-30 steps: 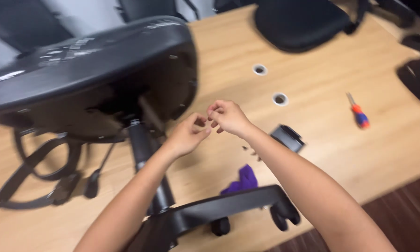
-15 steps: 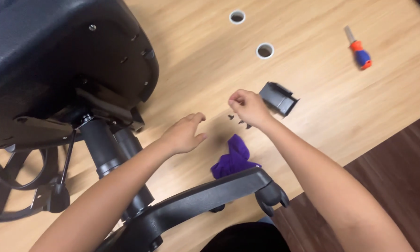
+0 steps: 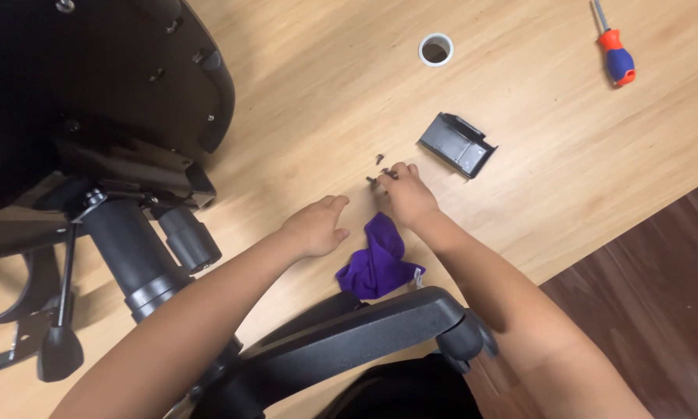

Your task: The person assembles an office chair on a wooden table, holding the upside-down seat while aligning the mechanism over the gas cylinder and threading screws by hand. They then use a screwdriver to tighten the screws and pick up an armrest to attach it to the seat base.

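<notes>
My right hand [image 3: 406, 198] pinches small dark screws [image 3: 380, 160] at its fingertips — left hand [image 3: 314, 226] rests open, farther back.

R hand [image 3: 406, 195] fingertips on small dark screws [image 3: 380, 160] on wood table [image 3: 318, 93], L hand [image 3: 316, 226] flat beside purple cloth [image 3: 378, 262], black plastic bracket [image 3: 458, 145] near, screwdriver [image 3: 614, 50] far off, overturned chair [image 3: 124, 140] at left.

light: bright, even, from overhead | shadows: soft, short, under the overturned black office chair [image 3: 108, 116] on the pale wooden counter [image 3: 326, 93] | glare: none | focus: sharp centre, slight blur and stretch at edges
</notes>
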